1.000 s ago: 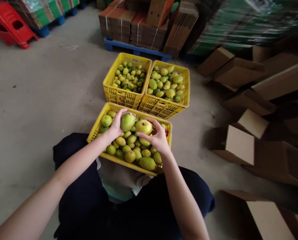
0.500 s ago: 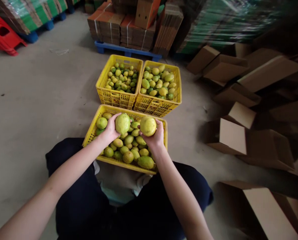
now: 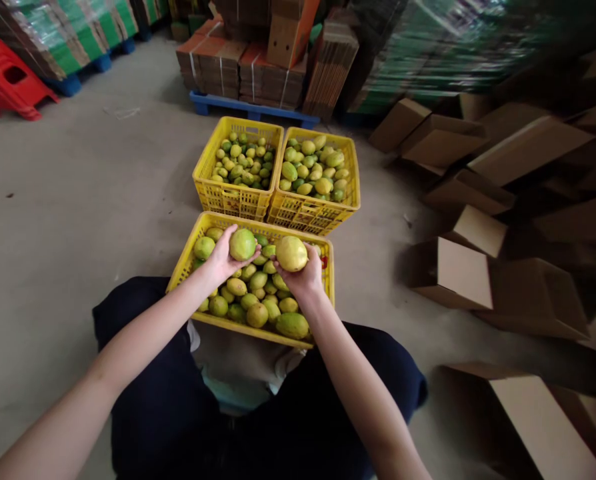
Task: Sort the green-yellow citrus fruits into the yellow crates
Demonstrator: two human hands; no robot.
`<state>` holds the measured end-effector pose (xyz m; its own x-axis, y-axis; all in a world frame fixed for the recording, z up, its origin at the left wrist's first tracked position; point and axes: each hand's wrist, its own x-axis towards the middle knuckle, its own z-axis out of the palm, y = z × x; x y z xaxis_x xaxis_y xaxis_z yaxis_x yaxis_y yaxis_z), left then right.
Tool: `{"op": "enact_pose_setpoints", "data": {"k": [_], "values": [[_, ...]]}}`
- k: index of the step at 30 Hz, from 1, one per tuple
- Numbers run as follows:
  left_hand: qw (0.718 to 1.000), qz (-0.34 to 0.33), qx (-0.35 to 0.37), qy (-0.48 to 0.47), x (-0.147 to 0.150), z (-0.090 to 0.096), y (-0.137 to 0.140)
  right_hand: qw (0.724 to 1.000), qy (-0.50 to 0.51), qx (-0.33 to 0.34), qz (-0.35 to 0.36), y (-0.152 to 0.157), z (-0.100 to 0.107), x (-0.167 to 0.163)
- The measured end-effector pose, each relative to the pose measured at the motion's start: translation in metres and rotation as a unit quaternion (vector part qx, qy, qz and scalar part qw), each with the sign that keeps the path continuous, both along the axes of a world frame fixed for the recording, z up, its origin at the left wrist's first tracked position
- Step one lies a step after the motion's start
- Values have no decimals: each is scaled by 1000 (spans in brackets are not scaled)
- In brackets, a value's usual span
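Observation:
Over the near yellow crate (image 3: 251, 331), my left hand (image 3: 221, 259) holds a greenish lemon (image 3: 243, 245), its fingers curled under and around the fruit. To the right of it, my right hand (image 3: 308, 277) grips a yellower lemon (image 3: 291, 254) in the same way. The two fruits are raised above the pile and stand a little apart from each other. Below them, several green and yellow lemons (image 3: 257, 315) fill the crate, which sits between my knees. Parts of the pile are hidden behind my hands.
Beyond stand two more yellow crates, the left one (image 3: 233, 200) with smaller fruit and the right one (image 3: 313, 215) with larger. Open cardboard boxes (image 3: 463, 273) lie along the right. Flattened cartons (image 3: 273, 77) rest on a blue pallet (image 3: 228, 105). A red stool (image 3: 11, 77) is at far left.
Both lemons have been turned in my fingers and show different sides. My right hand has shifted slightly left and down. The camera view has tilted a little.

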<state>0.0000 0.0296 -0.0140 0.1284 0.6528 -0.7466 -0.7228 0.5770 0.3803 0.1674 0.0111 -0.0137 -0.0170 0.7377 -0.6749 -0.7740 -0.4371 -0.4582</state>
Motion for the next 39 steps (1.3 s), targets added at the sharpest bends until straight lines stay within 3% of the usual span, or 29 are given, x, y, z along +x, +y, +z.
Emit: {"op": "enact_pose_setpoints", "data": {"k": [10, 14, 18, 21, 27, 30, 36, 39], "values": [[999, 19, -10, 34, 1, -13, 3, 998, -50, 33, 29, -5, 12, -3], [990, -1, 119, 72, 1, -13, -4, 986, -99, 130, 27, -6, 7, -2], [945, -48, 311, 92, 1, 2, -13, 968, -115, 221, 17, -8, 7, -1], [927, -68, 359, 85, 0, 14, -18, 955, -95, 281, 28, -11, 12, 2], [932, -78, 351, 39, -1, 24, -21, 938, -151, 309, 31, -16, 18, 7], [947, -84, 311, 0, -3, 26, -19, 944, -149, 294, 11, -13, 16, 8], [971, -83, 215, -61, -12, 12, -6, 980, 37, 181, 71, -8, 18, 12], [984, -104, 144, 5, -14, -9, -5, 989, 103, 95, 47, -10, 17, 15]]}}
